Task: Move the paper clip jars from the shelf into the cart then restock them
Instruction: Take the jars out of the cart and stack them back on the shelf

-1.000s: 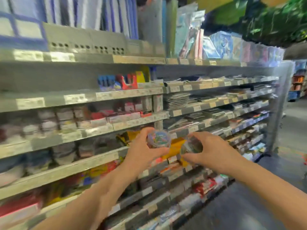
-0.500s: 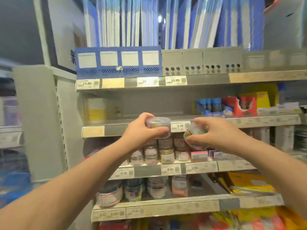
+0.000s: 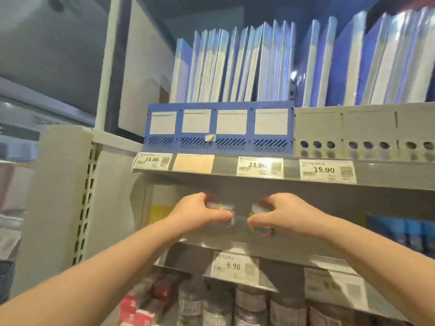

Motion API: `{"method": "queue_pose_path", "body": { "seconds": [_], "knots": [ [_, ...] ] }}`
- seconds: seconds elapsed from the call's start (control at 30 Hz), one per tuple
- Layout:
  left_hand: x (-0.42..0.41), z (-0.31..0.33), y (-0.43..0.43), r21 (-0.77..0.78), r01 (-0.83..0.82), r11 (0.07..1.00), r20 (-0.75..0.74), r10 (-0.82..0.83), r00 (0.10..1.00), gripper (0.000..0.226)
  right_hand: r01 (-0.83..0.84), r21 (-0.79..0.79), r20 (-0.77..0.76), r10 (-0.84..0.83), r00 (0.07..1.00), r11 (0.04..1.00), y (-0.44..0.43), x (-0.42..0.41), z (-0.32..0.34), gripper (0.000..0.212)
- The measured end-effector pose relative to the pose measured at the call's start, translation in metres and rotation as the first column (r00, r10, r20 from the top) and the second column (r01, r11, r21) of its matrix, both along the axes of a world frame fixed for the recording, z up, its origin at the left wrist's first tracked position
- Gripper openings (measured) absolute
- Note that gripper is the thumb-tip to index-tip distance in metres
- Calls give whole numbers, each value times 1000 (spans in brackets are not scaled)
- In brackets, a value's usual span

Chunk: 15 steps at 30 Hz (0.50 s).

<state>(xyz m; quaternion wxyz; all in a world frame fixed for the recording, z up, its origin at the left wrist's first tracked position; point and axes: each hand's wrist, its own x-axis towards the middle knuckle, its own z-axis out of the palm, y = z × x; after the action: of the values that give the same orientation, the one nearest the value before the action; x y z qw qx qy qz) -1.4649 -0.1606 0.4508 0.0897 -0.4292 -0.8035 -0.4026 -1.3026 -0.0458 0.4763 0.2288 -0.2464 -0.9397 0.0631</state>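
My left hand [image 3: 200, 214] grips a small clear jar of coloured paper clips [image 3: 223, 211] from its left side. A second, tilted paper clip jar [image 3: 262, 222] sits in my right hand [image 3: 282, 215], fingers curled over its top. Both jars are held side by side, a small gap between them, just above the grey shelf [image 3: 211, 241] that carries the 6.90 price tag [image 3: 233, 267]. The picture is blurred, so whether the jars touch the shelf cannot be told. No cart is in view.
The shelf above holds a blue file rack [image 3: 219, 128] and upright blue folders [image 3: 235, 67]. Below stand several labelled jars [image 3: 249, 302] and red boxes [image 3: 138, 309]. A perforated grey upright [image 3: 61, 196] bounds the bay on the left. Blue packs [image 3: 400, 234] lie at right.
Both hands carried the jars up and forward into the shelf bay behind the 6.90 tag. The view swung left earlier, then tilted upward and closer to the shelf.
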Motion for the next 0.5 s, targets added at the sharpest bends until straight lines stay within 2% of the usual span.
{"method": "queue_pose_path", "body": {
  "seconds": [0.1, 0.17, 0.27, 0.3, 0.4, 0.5],
  "knots": [
    [-16, 3, 20, -177, -63, 982, 14, 67, 998, 39, -30, -55, 158, 39, 987, 998, 14, -25, 0, 32],
    [-24, 1, 32, -328, -58, 943, -31, 50, 998, 46, -124, -76, 187, 136, 973, 989, 22, -42, -1, 27],
    [-46, 0, 50, -266, -38, 963, -126, 4, 992, 31, -171, 89, 142, 157, 977, 981, 34, -65, 6, 26],
    [-51, 0, 53, -249, -31, 968, -110, 3, 994, 31, -177, 118, 133, 161, 978, 977, 38, -71, 8, 28],
    [-63, -2, 57, -259, 32, 965, 17, -28, 999, 51, -202, 65, 130, 192, 973, 977, 49, -89, 13, 29],
    [-68, -6, 57, -320, 101, 942, 48, -90, 995, 39, -191, 4, 135, 189, 973, 982, 58, -106, 15, 28]
  ]
}}
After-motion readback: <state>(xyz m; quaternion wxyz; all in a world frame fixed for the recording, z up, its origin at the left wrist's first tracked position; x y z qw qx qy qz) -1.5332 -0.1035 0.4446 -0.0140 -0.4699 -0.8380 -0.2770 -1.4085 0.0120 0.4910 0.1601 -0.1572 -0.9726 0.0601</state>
